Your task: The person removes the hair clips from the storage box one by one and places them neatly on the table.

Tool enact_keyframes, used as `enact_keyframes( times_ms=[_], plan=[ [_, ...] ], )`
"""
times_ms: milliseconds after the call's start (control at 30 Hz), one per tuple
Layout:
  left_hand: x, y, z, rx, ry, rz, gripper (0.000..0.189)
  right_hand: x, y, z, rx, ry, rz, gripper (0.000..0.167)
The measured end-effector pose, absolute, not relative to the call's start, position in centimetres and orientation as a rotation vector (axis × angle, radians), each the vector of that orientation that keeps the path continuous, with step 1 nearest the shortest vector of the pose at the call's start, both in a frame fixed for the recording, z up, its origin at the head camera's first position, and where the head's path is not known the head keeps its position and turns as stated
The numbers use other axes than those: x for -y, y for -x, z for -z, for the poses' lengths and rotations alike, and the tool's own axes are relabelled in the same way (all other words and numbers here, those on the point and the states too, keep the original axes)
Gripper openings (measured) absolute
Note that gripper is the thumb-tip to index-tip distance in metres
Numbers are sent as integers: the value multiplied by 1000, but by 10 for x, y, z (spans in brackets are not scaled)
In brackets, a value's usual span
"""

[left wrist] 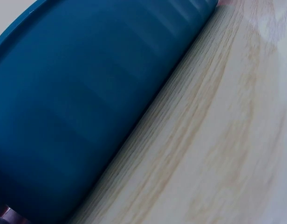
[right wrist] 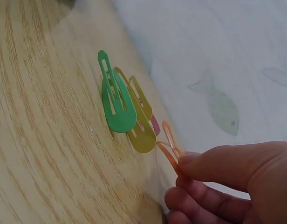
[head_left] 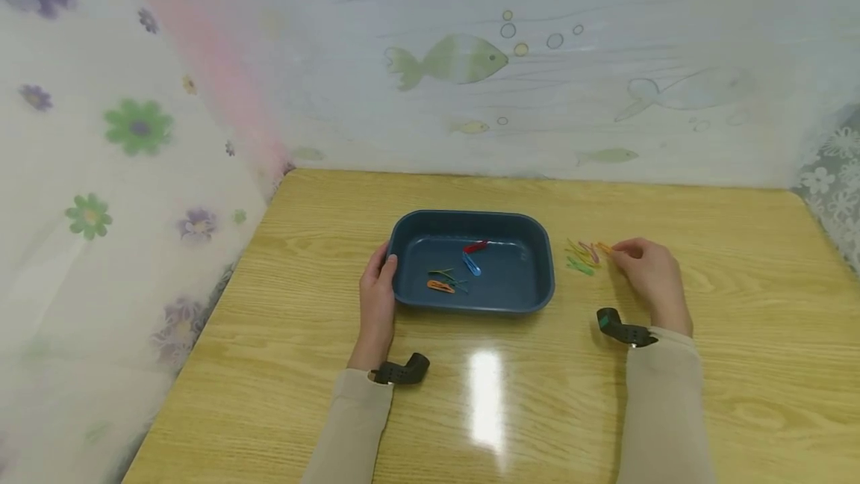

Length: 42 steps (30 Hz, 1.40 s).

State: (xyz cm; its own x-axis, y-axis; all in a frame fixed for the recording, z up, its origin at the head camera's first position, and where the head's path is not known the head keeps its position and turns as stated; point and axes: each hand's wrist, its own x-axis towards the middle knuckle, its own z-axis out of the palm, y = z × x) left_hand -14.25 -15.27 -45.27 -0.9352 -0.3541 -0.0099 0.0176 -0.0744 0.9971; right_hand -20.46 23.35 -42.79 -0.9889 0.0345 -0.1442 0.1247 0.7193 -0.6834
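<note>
My right hand point(head_left: 648, 275) pinches an orange snap hair clip point(right wrist: 170, 148) between thumb and fingers, its prongs spread apart. Just left of those fingertips lies a small pile of clips: a green clip point(right wrist: 119, 100), yellow clips point(right wrist: 142, 137) and a pink clip point(right wrist: 155, 124), partly covered. A dark blue plastic basin point(head_left: 470, 306) stands left of the pile, and my left hand point(head_left: 378, 297) grips its left side, thumb at the rim. Inside the basin lie a red clip point(head_left: 475, 246), a blue clip point(head_left: 472, 265), an orange clip point(head_left: 440, 287) and thin green ones point(head_left: 458, 284).
Everything rests on a wood-grain table point(head_left: 302, 245). Behind it hangs a pale sheet point(head_left: 571, 95) with fish drawings, and a flowered sheet point(head_left: 101, 170) hangs along the left. Each wrist carries a black camera point(head_left: 404, 370).
</note>
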Motion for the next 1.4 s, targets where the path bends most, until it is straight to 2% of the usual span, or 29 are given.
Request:
enact_keyframes(
  times_ms=[567,900,1400],
  plan=[
    [151,142,451,1962,-382,2091,36,-231,205,428,-2774,-114,1081,42],
    [147,134,429,1970,-366,2103,38,-232,205,428,-2760,-103,1118,49],
    [146,133,429,1959,-374,2109,37,-231,203,420,-2776,-144,1255,56]
  ],
)
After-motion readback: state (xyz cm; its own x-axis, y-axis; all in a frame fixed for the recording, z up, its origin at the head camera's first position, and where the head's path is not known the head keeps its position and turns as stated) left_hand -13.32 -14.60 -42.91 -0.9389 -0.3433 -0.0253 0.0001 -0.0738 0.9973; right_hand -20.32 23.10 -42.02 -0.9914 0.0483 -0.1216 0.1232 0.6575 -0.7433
